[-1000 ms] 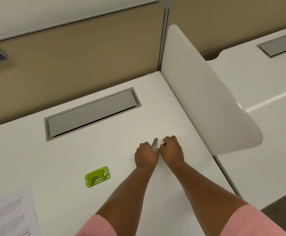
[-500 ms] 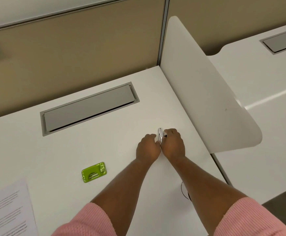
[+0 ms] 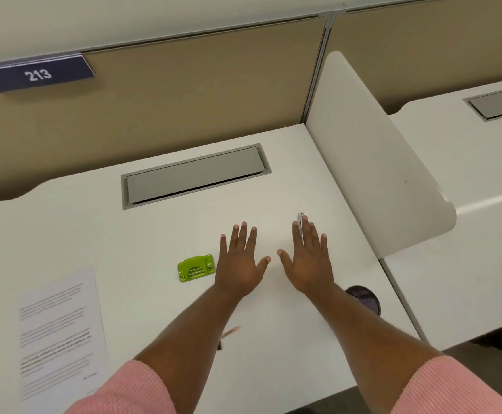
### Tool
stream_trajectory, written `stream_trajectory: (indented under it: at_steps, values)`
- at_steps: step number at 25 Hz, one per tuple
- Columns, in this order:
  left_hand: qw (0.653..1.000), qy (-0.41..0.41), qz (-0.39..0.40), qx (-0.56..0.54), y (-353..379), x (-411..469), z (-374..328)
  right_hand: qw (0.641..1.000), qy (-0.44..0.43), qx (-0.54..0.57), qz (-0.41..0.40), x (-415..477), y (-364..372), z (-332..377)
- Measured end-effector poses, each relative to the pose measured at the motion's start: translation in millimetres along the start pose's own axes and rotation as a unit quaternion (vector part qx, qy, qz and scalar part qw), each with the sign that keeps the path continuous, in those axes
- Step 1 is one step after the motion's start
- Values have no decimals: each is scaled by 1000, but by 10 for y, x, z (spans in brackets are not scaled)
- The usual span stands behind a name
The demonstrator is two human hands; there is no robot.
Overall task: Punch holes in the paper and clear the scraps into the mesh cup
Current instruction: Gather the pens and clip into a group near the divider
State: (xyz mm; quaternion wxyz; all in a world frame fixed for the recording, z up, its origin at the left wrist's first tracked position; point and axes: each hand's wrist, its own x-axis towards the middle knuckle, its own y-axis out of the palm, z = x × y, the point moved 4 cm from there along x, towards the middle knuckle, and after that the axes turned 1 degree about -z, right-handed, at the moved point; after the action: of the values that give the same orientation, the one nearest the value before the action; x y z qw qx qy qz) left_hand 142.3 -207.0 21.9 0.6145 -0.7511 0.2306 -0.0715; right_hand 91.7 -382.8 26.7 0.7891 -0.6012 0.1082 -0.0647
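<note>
With both palms spread flat, my left hand (image 3: 241,258) empty and my right hand (image 3: 306,258) pinching a thin silver thing (image 3: 300,224) between two fingers (I cannot tell what), the green punch (image 3: 195,268) lies just left, the paper (image 3: 61,330) near-left, and a dark mesh cup (image 3: 363,297) peeks behind my right forearm.

Dark round mesh cup (image 3: 366,297), just right of the right forearm: near part hidden behind that forearm, mesh texture blurred. Printed white paper sheet (image 3: 61,333), well left of the forearm: text too blurred to read, lower edge behind the pink ribbed sleeve (image 3: 130,389). Slim silvery object (image 3: 300,224) among the right hand's (image 3: 308,261) fingers: identity unclear. Small pinkish scrap (image 3: 231,330) beside left forearm: too small to tell.
</note>
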Motion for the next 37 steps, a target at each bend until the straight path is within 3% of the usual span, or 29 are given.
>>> stream_trajectory:
  at_steps: [11, 17, 21, 29, 37]
  values:
    - [1000, -2, 21, 14, 81, -1240, 941, 998, -64, 8, 23, -934, 411, 916]
    - [996, -26, 77, 28, 289, -1697, 1381, 994, -87, 4, 64, -1277, 755, 1248]
    - [995, -22, 92, 25, 376, -1746, 1447, 993, -81, -5, 85, -1382, 936, 1358]
    - [990, 65, 104, 63, 551, -1722, 1315, 988, -109, 5, 109, -1232, 1130, 1537]
    - [992, 46, 111, 23, 547, -1599, 1427, 992, -65, -21, 110, -948, 1142, 1601]
